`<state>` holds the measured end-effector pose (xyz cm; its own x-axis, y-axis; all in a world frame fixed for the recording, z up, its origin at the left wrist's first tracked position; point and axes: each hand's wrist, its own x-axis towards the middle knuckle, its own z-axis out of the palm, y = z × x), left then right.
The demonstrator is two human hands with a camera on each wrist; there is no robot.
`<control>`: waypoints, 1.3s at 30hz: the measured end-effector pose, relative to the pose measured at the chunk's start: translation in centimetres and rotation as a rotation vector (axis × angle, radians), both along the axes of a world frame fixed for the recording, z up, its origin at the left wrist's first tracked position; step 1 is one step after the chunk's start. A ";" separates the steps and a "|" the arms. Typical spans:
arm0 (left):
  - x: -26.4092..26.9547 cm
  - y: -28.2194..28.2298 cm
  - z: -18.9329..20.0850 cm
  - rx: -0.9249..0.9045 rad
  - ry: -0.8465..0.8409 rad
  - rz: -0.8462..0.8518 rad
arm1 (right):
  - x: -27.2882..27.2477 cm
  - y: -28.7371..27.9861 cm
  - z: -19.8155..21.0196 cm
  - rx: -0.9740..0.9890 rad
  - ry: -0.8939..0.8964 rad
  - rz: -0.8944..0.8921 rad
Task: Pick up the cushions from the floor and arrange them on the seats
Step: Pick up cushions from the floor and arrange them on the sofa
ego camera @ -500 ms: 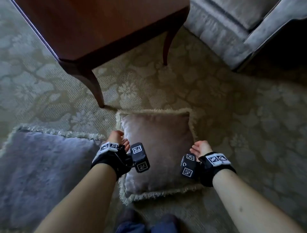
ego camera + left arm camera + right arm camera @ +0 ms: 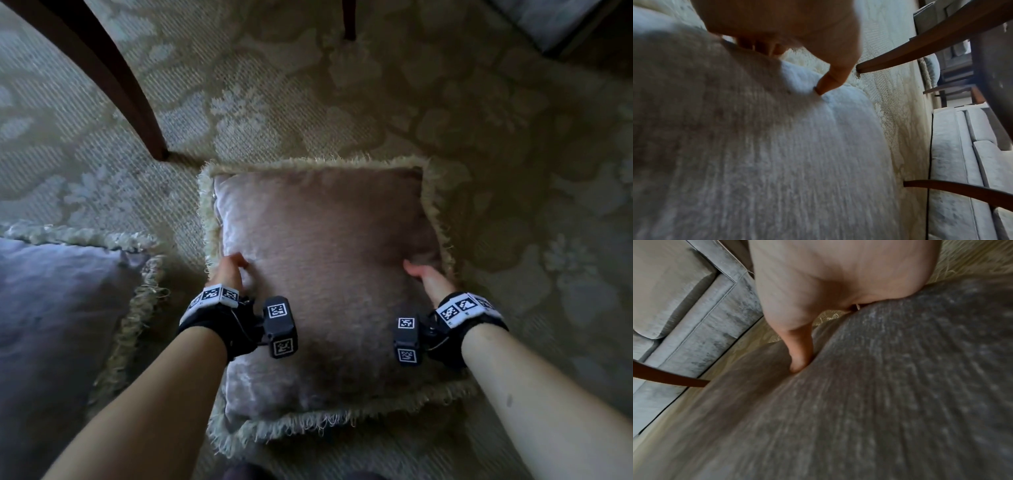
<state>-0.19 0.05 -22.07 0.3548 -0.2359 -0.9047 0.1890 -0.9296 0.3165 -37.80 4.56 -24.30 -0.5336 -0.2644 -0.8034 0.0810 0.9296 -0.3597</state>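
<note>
Patterned carpet [image 2: 308, 102] covers the floor, pale leaf shapes on beige; on it, at the centre of the head view, lies a pinkish cushion [image 2: 325, 274] with a cream fringe, flat on the floor; a second, bluish-grey cushion [image 2: 51, 325] lies at 9 o'clock from it, close beside but not clearly touching. At 11 o'clock a dark wooden table leg [image 2: 130, 102] stands on the carpet; a grey sofa [image 2: 684, 321] shows in the right wrist view. The left hand [image 2: 227, 272] grips the pink cushion's left edge, thumb [image 2: 830, 81] dug into the top (the fingers curl under the side); the right hand [image 2: 428, 277] grips the right edge likewise, thumb [image 2: 799, 356] pressed into the fabric.
</note>
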 end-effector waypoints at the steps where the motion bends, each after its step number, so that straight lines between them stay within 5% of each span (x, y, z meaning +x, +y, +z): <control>1: -0.4 0.0 0.1 -0.035 0.008 0.008 | 1.2 -0.2 1.5 -0.011 -0.045 0.017; 8: -1.9 1.3 2.0 -0.066 0.058 0.126 | 4.0 -0.8 9.7 -0.008 0.027 0.190; 14: -3.9 0.3 16.2 -0.017 0.115 0.002 | 1.9 1.1 19.8 -0.012 0.073 0.110; 17: -4.3 1.0 20.0 0.117 0.211 -0.064 | 0.2 2.6 26.8 -0.005 0.051 0.034; 20: -7.0 -0.8 28.9 0.099 0.209 -0.106 | -2.4 1.4 35.2 -0.008 0.002 -0.052; 26: -15.4 -8.8 48.4 -0.050 0.204 -0.209 | -10.9 -7.8 49.0 -0.084 0.019 -0.009; 32: -20.7 -18.7 61.4 -0.204 0.295 -0.246 | -18.3 -18.6 63.3 -0.300 0.133 -0.070; 39: -25.2 -32.8 73.0 -0.432 0.316 -0.239 | -19.4 -30.9 81.7 -0.460 0.318 -0.103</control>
